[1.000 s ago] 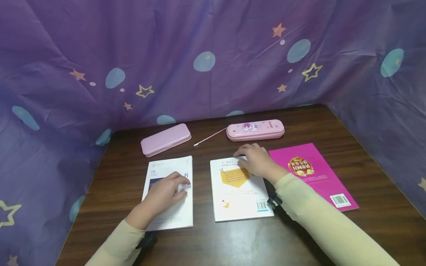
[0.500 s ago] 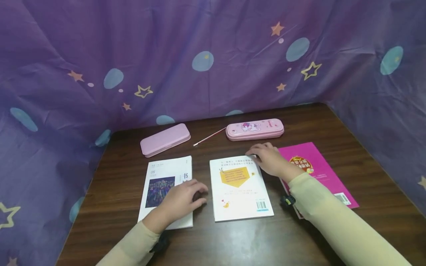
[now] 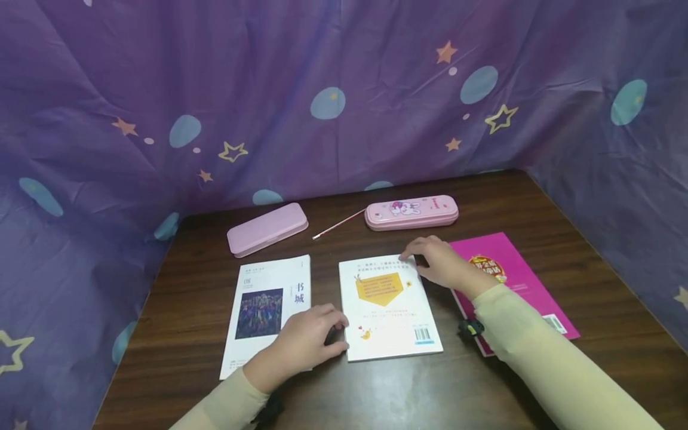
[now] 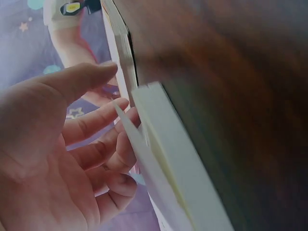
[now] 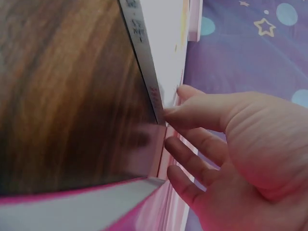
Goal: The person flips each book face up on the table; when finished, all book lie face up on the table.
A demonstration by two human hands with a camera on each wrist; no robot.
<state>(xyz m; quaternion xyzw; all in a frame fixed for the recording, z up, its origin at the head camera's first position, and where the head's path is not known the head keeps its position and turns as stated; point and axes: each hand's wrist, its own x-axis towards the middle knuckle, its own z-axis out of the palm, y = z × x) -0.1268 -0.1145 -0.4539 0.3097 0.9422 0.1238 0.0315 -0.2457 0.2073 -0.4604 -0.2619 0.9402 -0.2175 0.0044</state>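
Note:
A white book with a yellow panel lies flat on the table between my hands. My left hand is at its left edge, thumb and fingertips touching or almost touching it, fingers loosely bent. At the top right corner, my right hand has its thumb and index finger against the book. The right wrist view shows that thumb at the end of the spine. Partly under my left forearm lies a white magazine with a dark picture; in the left wrist view its cover lifts slightly.
A magenta book lies to the right, partly covered by my right arm. Behind stand a plain pink case and a pink pencil case with a rabbit. A thin red-and-white pencil lies between them on the wooden table.
My left hand has moved right, from over the magazine to the yellow-panel book's left edge. My right hand has shifted right, from that book's top edge to its top right corner.

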